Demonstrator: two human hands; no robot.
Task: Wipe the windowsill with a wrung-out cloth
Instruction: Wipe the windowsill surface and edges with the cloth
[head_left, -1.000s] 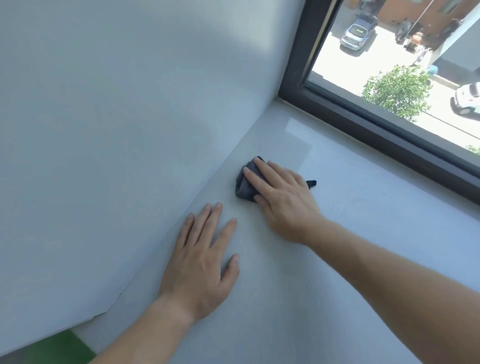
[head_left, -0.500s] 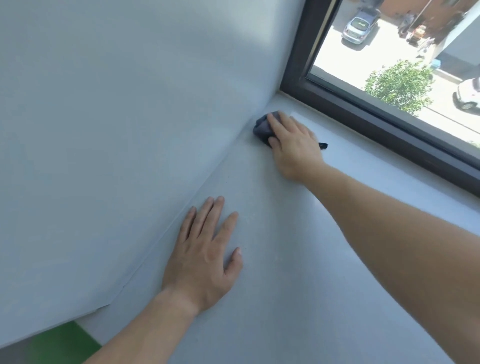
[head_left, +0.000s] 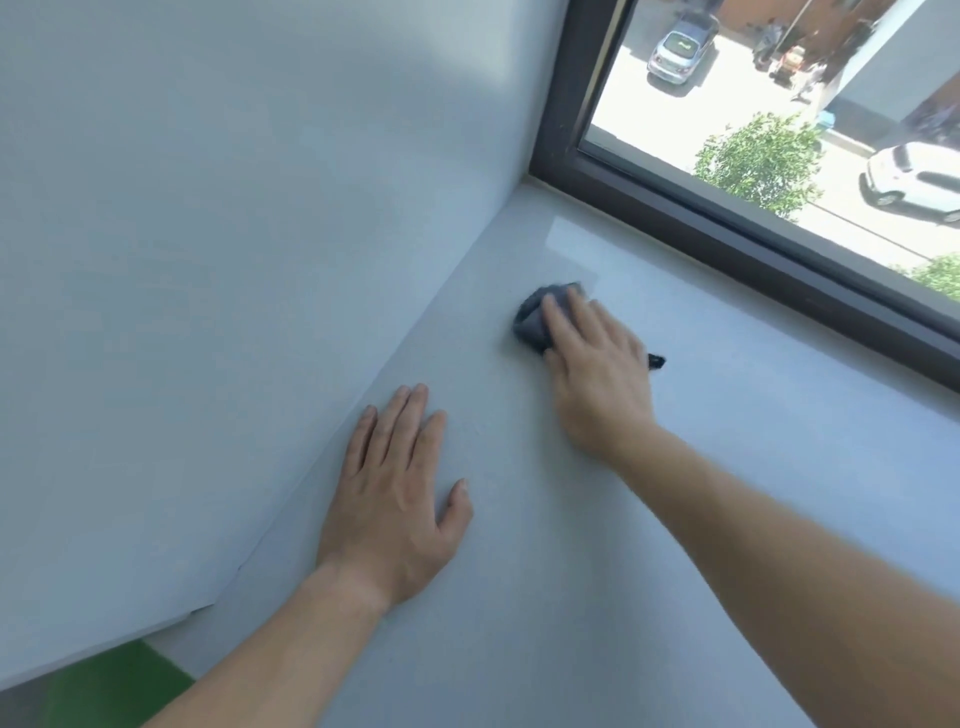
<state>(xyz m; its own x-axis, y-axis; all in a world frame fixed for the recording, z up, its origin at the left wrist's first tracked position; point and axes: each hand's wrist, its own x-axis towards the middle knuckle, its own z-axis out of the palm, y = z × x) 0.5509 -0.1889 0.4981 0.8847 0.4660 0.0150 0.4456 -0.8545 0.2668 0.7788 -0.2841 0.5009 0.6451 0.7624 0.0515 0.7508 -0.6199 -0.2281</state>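
Okay, my right hand (head_left: 597, 374) flat, pressing cloth (head_left: 530, 325) on windowsill (head_left: 753, 467); left hand (head_left: 395, 499) splayed flat beside wall (head_left: 234, 234), window frame (head_left: 727, 228) ahead.

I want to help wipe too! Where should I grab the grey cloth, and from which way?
Probably from above, on the bunched folds of the grey cloth that stick out past the right hand, towards the wall. It lies pressed flat on the windowsill, so only those raised folds give something to pinch. The thin dark tail on the other side looks too skimpy.
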